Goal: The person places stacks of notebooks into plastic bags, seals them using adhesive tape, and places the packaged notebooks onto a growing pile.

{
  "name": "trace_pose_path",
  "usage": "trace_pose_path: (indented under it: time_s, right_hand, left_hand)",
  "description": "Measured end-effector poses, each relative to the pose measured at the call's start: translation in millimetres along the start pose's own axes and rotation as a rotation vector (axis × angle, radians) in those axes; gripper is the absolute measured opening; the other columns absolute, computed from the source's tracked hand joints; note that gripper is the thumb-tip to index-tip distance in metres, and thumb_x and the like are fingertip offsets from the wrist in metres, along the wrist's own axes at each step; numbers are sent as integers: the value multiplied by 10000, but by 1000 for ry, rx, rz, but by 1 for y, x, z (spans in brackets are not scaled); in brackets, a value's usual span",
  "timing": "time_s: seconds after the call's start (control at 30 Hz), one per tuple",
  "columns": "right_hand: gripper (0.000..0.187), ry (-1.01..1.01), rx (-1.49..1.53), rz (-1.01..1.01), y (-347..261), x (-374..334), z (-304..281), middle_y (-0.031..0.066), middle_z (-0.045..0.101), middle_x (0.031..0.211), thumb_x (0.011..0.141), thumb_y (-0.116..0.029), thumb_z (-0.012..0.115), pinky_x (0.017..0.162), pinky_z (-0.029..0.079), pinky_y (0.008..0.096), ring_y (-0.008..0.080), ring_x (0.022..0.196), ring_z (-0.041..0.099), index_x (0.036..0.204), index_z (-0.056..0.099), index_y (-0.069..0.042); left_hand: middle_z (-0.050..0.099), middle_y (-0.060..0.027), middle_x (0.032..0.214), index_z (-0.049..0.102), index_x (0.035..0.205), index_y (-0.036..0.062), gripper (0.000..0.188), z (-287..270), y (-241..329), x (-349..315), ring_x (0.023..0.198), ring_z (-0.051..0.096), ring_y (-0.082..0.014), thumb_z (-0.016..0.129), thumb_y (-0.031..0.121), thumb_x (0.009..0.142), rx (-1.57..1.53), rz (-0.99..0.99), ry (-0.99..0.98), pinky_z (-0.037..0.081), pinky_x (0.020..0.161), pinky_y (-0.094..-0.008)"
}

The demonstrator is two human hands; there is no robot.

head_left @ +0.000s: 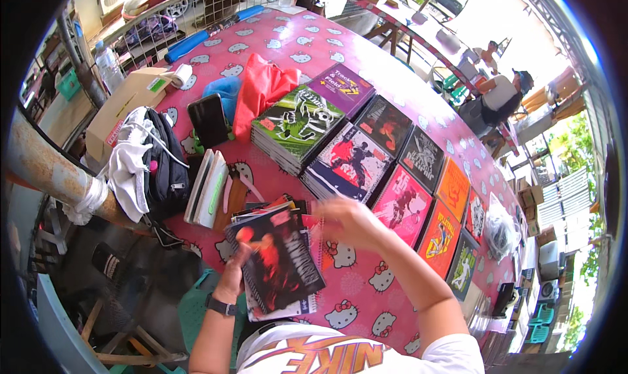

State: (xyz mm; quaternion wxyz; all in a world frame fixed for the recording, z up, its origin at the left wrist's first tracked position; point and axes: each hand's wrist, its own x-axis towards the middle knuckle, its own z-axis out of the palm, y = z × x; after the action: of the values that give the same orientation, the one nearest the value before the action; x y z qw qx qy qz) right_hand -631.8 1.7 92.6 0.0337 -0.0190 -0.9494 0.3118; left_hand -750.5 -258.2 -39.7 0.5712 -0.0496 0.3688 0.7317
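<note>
My left hand [235, 268], with a watch on its wrist, is closed on the left edge of a spiral notebook [280, 263]. Its black cover carries an orange-red figure, and at least one more notebook shows beneath it. Just above and to the right, my right hand [353, 222] is smeared by motion, so its grip is unclear. A pile of mixed notebooks [288, 203] lies partly hidden behind the held one. Beyond my right hand stand neat stacks: a green notebook [297, 122], a white-and-navy one [348, 163] and a pink one [401, 205].
A pink patterned cloth [341, 315] covers the table. Left of the stacks lie a phone [208, 120], a red cloth [261, 93], a black bag [167, 155] and a cardboard box [124, 109]. A clear plastic bag [502, 230] sits far right. People [494, 102] are in the background.
</note>
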Motion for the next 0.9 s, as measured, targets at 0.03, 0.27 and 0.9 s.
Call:
trace_pose_path:
  time_s: [0.03,0.27,0.9]
  right_hand:
    - [465,151,-107,-15,15,23,5,163,572,1142,755,-358,678,928,413,405,313,1090,518,1090,596,-47]
    - [524,335,-651,218,73,122,39,163,434,1330,804,-282,559,1063,242,468,292,1279,351,1251,459,-28]
    - [149,428,-809,424,206,181,-69,97,652,764,819,-188,511,663,523,398,289,723,651,845,613,-82]
  left_hand:
    - [598,-73,1022,516,1149,43,401,-8,-2,-1,945,588,-176,644,205,806,140,-18,-15,493,823,-317]
    - [575,-84,1048,465,1180,21,543,10,-3,0,914,594,-200,688,55,686,210,76,82,503,791,-317]
    - [591,-68,1088,499,1172,21,539,4,-5,-7,988,555,-180,724,63,684,368,158,58,437,875,-310]
